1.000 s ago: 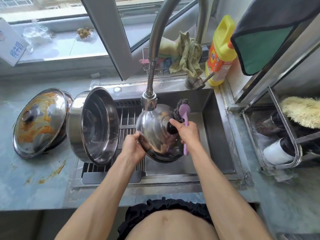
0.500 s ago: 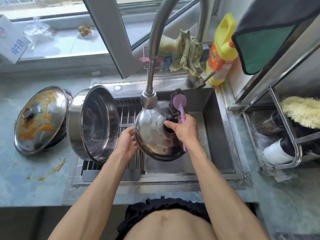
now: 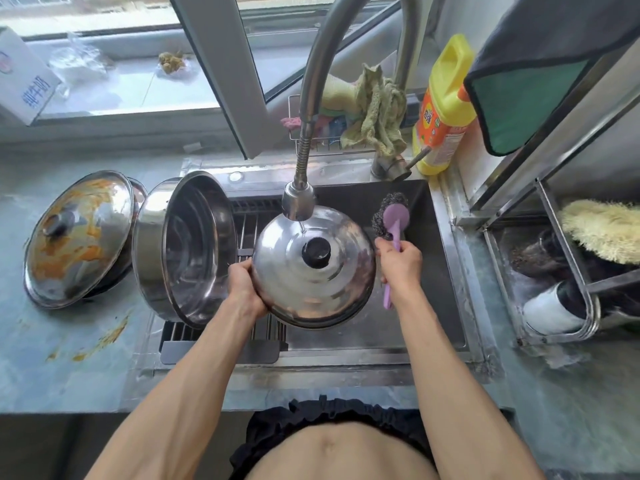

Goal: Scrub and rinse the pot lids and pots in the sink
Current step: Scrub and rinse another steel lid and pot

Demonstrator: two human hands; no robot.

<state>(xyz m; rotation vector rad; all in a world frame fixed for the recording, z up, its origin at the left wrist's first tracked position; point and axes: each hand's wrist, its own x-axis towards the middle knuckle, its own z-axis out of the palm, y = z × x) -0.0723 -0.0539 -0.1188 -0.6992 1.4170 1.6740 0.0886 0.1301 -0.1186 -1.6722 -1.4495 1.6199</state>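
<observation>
1. Step: rinse of lid [image 3: 313, 268], dome up, tilted, over sink [image 3: 446, 258] right under tap head [image 3: 298, 202]; thin stream hits it near knob [image 3: 316, 251].
2. Left hand [image 3: 244, 287] grips lid's left rim, fingers curled under the edge.
3. Right hand [image 3: 401, 263] wrapped round scrubber [image 3: 393, 233] handle, wire head up, just beside lid's right rim; contact w/ lid unclear.
4. Next, prob: turn lid so water reaches all sides, scrubber kept off.
5. Left to do: pot [image 3: 187, 247] on its side on rack; dirty lid [image 3: 78, 233], orange smears, on counter.
</observation>
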